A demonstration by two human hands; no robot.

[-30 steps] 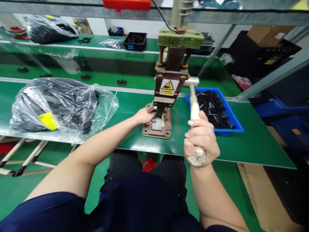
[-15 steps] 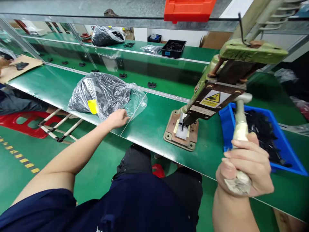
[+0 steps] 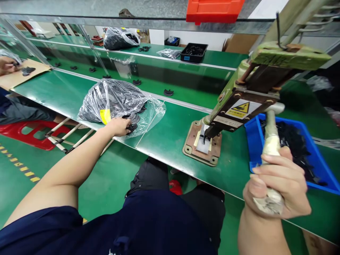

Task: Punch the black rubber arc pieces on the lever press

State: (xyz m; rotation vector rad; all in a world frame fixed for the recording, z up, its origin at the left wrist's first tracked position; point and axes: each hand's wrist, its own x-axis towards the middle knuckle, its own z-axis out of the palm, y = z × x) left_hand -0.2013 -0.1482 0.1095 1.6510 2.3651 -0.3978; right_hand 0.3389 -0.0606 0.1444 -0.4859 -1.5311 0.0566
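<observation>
My left hand (image 3: 120, 126) is at the mouth of a clear plastic bag (image 3: 155, 112), fingers curled against several black curved parts (image 3: 133, 120). Its fingertips are hidden, so what they hold cannot be made out. My right hand (image 3: 280, 184) is wrapped round the tape-covered lever handle (image 3: 272, 136) of a green hand press (image 3: 240, 101). Below the press head, a small black part (image 3: 204, 136) sits on the metal fixture of the base plate (image 3: 188, 147).
A blue bin (image 3: 317, 159) of black parts stands right of the press. Black curved pieces (image 3: 168, 92) lie spaced along the strip behind the bench. A black tray (image 3: 193, 53) is on the back shelf, an orange bin (image 3: 215, 10) overhead. Another person's hand (image 3: 7, 65) is far left.
My left hand has moved left and deeper into the bag's mouth, where curved parts now show beside the fingers. My right hand stays on the handle. The view has shifted slightly.
</observation>
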